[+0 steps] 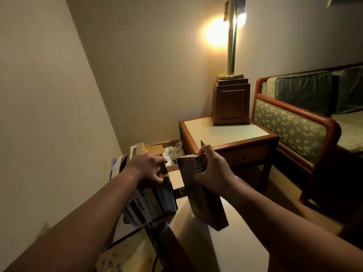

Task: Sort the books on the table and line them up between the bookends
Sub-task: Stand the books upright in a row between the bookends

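Several books (pixel 153 205) stand in a row on the pale table (pixel 225 242), spines toward me. My left hand (pixel 147 167) rests on top of the row, with fingers and thumb curled over the top edges. My right hand (pixel 210 169) grips the top of a dark brown book (pixel 206 201) that stands upright on the table, a gap to the right of the row. A thin dark upright piece (pixel 202 144) pokes up behind my right hand. A yellowish book (pixel 125 254) lies flat at the near edge, beside a dark book (pixel 169 244).
A side table (pixel 225 132) carries a wooden box (pixel 230 103) and a lit brass lamp (pixel 231 36). A green sofa (pixel 294 124) stands to the right. Cardboard boxes (pixel 155 149) and a plastic bag (pixel 172 152) sit on the floor by the left wall.
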The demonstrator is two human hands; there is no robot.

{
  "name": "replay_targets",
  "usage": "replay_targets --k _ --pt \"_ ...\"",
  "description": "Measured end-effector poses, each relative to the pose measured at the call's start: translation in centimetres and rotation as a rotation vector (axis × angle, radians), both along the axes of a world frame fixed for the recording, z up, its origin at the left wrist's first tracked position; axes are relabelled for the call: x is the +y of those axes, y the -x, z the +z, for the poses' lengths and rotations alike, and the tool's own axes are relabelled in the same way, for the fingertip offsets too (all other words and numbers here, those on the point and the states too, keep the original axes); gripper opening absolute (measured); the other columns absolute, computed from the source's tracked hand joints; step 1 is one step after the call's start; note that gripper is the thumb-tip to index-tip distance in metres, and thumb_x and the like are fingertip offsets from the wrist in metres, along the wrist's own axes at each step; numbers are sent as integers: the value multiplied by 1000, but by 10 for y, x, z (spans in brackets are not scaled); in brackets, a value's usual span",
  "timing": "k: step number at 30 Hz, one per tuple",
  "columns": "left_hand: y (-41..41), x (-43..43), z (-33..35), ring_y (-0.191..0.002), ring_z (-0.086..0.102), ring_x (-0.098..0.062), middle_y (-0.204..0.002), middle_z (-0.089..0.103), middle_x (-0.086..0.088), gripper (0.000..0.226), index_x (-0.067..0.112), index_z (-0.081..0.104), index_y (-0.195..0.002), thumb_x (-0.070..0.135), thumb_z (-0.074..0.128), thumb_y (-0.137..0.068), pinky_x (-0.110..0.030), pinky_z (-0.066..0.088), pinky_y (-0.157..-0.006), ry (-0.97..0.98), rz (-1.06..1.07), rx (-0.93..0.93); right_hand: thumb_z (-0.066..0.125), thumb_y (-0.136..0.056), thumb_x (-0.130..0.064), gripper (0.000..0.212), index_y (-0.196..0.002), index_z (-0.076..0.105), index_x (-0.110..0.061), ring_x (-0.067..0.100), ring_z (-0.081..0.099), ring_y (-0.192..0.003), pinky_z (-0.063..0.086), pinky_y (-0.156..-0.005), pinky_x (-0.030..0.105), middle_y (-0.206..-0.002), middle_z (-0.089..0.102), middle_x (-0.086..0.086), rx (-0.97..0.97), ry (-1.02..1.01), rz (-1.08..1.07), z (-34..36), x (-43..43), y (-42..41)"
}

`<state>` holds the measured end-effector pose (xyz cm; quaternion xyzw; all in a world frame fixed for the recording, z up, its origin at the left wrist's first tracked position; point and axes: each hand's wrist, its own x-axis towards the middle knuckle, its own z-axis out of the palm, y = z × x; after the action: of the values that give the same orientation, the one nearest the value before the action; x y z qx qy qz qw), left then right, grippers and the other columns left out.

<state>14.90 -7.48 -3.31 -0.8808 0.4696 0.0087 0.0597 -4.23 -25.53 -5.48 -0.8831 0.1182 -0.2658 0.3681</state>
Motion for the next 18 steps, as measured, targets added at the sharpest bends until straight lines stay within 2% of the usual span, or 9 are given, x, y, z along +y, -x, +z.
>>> replay_targets --k 2,6,8,11,14,18 --pt "-2 0 -2 -133 44 -31 -139 53 8 77 42 42 -141 68 62 -72 -47 46 -102 6 1 -2 83 -77 -26 55 -116 44 -23 11 60 -89 52 -62 14 -104 56 -3 -130 27 -36 -10 7 -10" --pt "-6 0 -5 -134 44 -31 -142 52 7 77 40 41 -143 65 63 -73 -48 43 -107 11 -5 2 81 -75 -31 58 -118 45 -17 17 60 -96 57 -69 24 -110 58 4 -294 16 -52 -32 12 -33" --pt "-6 0 -5 -134 43 -31 -143 51 6 76 37 42 -144 60 65 -75 -47 42 -107 11 -2 3 82 -73 -27 59 -119 47 -15 16 58 -100 54 -72 19 -113 59 8 -347 18 -78 -42 15 -44" --pt "-3 0 -5 -132 46 -29 -141 53 4 76 34 43 -144 56 66 -75 -45 40 -110 38 -10 2 85 -74 -18 61 -123 48 -11 17 59 -103 45 -76 7 -117 59 12 -383 34 -95 -55 21 -62" --pt "-1 1 -5 -127 51 -25 -136 57 5 74 32 46 -142 55 65 -75 -45 35 -114 75 -37 -7 83 -77 -15 58 -125 50 -9 17 59 -102 52 -77 15 -119 56 12 -399 -35 -68 -68 24 -75" --pt "4 3 -5 -121 55 -22 -129 62 6 73 32 49 -139 57 60 -71 -44 31 -117 120 -51 -22 81 -81 -18 50 -121 53 -10 13 59 -97 51 -76 12 -118 53 8 -430 -102 -30 -81 28 -78"
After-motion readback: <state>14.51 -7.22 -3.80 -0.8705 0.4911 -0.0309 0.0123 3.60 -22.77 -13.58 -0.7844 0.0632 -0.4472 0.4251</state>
